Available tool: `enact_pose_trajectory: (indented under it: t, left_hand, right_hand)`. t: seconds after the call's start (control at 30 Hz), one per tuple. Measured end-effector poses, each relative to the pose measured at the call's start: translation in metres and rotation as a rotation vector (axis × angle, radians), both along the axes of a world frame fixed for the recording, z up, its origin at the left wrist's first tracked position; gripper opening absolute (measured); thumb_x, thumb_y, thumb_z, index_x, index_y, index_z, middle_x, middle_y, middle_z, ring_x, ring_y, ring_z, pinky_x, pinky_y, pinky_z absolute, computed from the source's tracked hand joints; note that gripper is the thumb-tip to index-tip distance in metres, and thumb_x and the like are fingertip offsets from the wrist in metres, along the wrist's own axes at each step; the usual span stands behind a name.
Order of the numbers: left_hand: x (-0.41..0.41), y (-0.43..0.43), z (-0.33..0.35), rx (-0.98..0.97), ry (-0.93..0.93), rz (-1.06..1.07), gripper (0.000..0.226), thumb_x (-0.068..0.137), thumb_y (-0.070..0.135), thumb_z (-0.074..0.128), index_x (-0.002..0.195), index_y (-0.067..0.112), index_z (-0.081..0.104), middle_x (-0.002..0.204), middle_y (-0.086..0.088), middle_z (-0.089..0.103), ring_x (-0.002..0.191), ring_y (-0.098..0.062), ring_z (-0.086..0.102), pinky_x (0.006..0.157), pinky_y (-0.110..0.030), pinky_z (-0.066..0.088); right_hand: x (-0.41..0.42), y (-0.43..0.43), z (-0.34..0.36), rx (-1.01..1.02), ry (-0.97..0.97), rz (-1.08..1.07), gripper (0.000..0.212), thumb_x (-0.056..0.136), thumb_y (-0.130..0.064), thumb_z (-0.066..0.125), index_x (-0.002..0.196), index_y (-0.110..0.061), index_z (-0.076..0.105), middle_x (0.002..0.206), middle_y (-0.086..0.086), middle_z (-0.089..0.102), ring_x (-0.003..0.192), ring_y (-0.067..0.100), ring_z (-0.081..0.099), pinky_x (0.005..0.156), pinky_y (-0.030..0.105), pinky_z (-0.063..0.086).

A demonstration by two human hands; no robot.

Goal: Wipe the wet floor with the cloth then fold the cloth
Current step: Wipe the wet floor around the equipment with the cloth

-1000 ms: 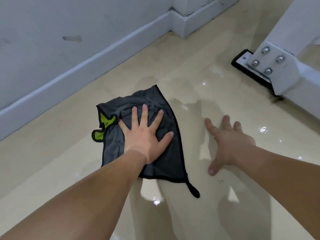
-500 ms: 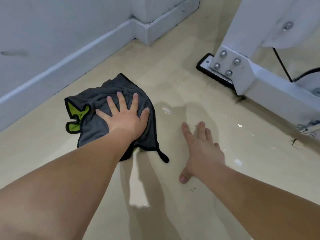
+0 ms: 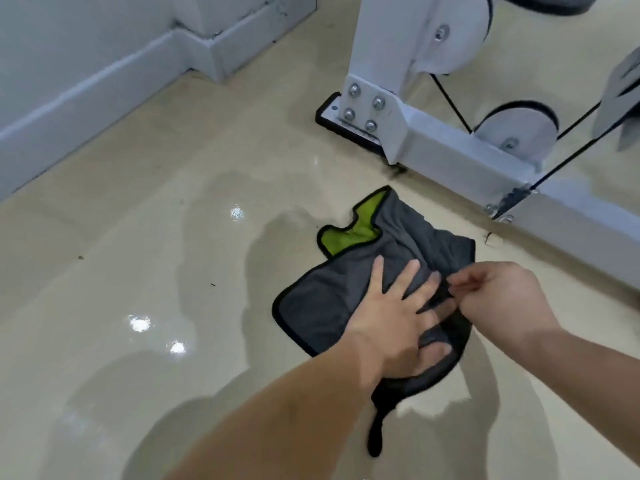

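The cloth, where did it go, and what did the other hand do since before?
The grey cloth with a green underside slid right, away from the white wall skirting, toward the white metal machine frame. The right hand left the floor and now pinches the cloth's edge. The left hand stays pressed flat on the cloth; the beige floor stays wet.

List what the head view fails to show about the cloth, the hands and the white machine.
- Cloth: its right part lies under both hands.
- Right hand: fingertips blurred, so its grip on the cloth edge is unclear.
- Left hand: fingers smeared by motion.
- Machine: cut off by the top and right edges.
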State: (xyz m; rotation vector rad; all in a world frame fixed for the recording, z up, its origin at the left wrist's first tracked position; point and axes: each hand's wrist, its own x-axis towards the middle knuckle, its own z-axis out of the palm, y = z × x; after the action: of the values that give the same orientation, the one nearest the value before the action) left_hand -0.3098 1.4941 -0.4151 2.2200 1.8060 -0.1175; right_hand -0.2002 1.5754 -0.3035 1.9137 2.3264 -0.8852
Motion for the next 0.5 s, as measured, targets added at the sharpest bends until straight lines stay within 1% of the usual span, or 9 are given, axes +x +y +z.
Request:
enact_pose_trajectory:
  t: [0.07, 0.1, 0.17, 0.2, 0.27, 0.33, 0.37, 0.43, 0.5]
  left_hand:
    - [-0.015, -0.017, -0.004, 0.034, -0.059, -0.05, 0.073, 0.099, 0.074, 0.019, 0.165, 0.042, 0.013, 0.176, 0.003, -0.005, 0.16, -0.029, -0.02, 0.118, -0.069, -0.018]
    - [-0.032, -0.025, -0.004, 0.042, -0.077, -0.037, 0.074, 0.099, 0.076, 0.021, 0.165, 0.043, 0.012, 0.176, 0.005, -0.005, 0.16, -0.025, -0.019, 0.12, -0.065, -0.018]
    - [-0.073, -0.041, -0.003, 0.058, -0.089, 0.06, 0.075, 0.097, 0.079, 0.023, 0.164, 0.046, 0.011, 0.176, 0.007, -0.006, 0.16, -0.019, -0.017, 0.123, -0.061, -0.016]
    - [-0.098, -0.052, -0.002, 0.048, -0.08, 0.138, 0.075, 0.097, 0.08, 0.023, 0.163, 0.048, 0.01, 0.175, 0.009, -0.007, 0.16, -0.017, -0.017, 0.124, -0.06, -0.016]
    - [-0.147, -0.072, -0.002, 0.041, -0.049, 0.334, 0.074, 0.096, 0.081, 0.021, 0.163, 0.051, 0.007, 0.175, 0.012, -0.009, 0.16, -0.015, -0.016, 0.124, -0.061, -0.016]
    - [-0.191, -0.092, 0.0, 0.036, 0.005, 0.529, 0.074, 0.096, 0.082, 0.017, 0.162, 0.052, 0.004, 0.174, 0.014, -0.012, 0.16, -0.014, -0.018, 0.124, -0.062, -0.015]
    - [-0.211, -0.102, -0.001, 0.036, 0.018, 0.603, 0.075, 0.095, 0.082, 0.016, 0.162, 0.052, 0.004, 0.173, 0.015, -0.013, 0.159, -0.013, -0.02, 0.124, -0.062, -0.015]
    - [-0.24, -0.118, 0.0, 0.064, -0.01, 0.67, 0.075, 0.095, 0.082, 0.018, 0.162, 0.052, 0.008, 0.174, 0.016, -0.01, 0.159, -0.011, -0.018, 0.125, -0.06, -0.014]
    - [-0.271, -0.129, 0.001, 0.084, -0.019, 0.648, 0.074, 0.095, 0.081, 0.021, 0.162, 0.052, 0.011, 0.175, 0.016, -0.005, 0.16, -0.01, -0.015, 0.127, -0.058, -0.011]
  right_hand:
    - [-0.002, 0.008, 0.004, 0.01, -0.078, 0.007, 0.017, 0.075, -0.021, 0.085, 0.068, -0.026, 0.071, 0.073, -0.008, 0.072, 0.073, 0.013, 0.067, 0.074, 0.032, 0.054]
    - [-0.008, 0.006, 0.004, 0.016, -0.096, 0.017, 0.017, 0.075, -0.033, 0.086, 0.07, -0.027, 0.071, 0.074, -0.008, 0.071, 0.074, 0.014, 0.067, 0.073, 0.034, 0.055]
    - [-0.023, -0.002, 0.001, 0.028, -0.11, 0.058, 0.018, 0.08, -0.048, 0.079, 0.085, -0.033, 0.072, 0.087, -0.012, 0.072, 0.084, 0.016, 0.067, 0.078, 0.036, 0.056]
    - [-0.035, -0.009, -0.004, 0.031, -0.099, 0.115, 0.021, 0.083, -0.048, 0.074, 0.099, -0.035, 0.072, 0.099, -0.012, 0.071, 0.093, 0.017, 0.066, 0.083, 0.037, 0.055]
    - [-0.062, -0.024, -0.015, 0.012, -0.076, 0.264, 0.051, 0.086, -0.043, 0.07, 0.135, -0.036, 0.058, 0.133, -0.008, 0.058, 0.117, 0.018, 0.058, 0.096, 0.039, 0.05]
    - [-0.096, -0.039, -0.023, -0.065, -0.081, 0.375, 0.083, 0.082, -0.046, 0.073, 0.154, -0.035, 0.033, 0.16, -0.005, 0.03, 0.142, 0.018, 0.038, 0.108, 0.04, 0.042]
    - [-0.114, -0.045, -0.026, -0.103, -0.111, 0.428, 0.098, 0.078, -0.049, 0.077, 0.158, -0.036, 0.021, 0.166, -0.005, 0.016, 0.15, 0.017, 0.024, 0.112, 0.041, 0.038]
    - [-0.15, -0.057, -0.029, -0.122, -0.252, 0.53, 0.127, 0.065, -0.058, 0.084, 0.159, -0.04, 0.0, 0.169, -0.003, -0.006, 0.156, 0.021, 0.002, 0.114, 0.047, 0.037]
    - [-0.187, -0.069, -0.034, -0.07, -0.404, 0.569, 0.144, 0.054, -0.065, 0.086, 0.156, -0.043, -0.013, 0.167, 0.001, -0.017, 0.155, 0.031, -0.004, 0.109, 0.054, 0.04]
